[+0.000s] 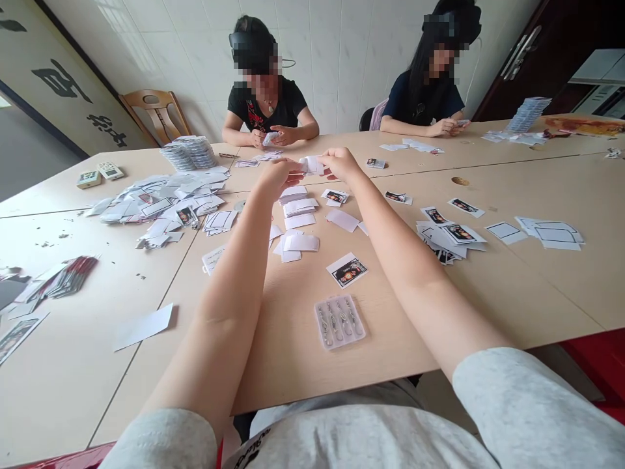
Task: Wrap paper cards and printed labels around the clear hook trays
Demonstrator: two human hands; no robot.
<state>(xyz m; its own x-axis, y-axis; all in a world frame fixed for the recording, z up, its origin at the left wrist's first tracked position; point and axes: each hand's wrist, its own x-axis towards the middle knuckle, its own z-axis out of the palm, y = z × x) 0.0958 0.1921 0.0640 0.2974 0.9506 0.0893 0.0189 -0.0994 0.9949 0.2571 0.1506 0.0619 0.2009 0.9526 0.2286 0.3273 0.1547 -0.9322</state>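
My arms are stretched out over the table, and a small white card point(311, 165) is held up between my hands. My left hand point(280, 174) pinches its left side, and my right hand point(342, 163) grips its right side. Just beneath them lie stacks of white cards point(299, 207), with more loose white cards point(301, 243) nearer me. A black printed card point(347, 270) lies face up close to my body. Below that is a clear plastic box point(340, 322) with several metal pieces in its compartments.
A large heap of white cards point(161, 202) spreads at left, before tall stacks of packs point(190, 154). Printed cards point(452, 236) and black-bordered cards point(551, 232) lie at right. Two people sit opposite, each handling small items. A round hole point(459, 182) pierces the tabletop point(390, 352).
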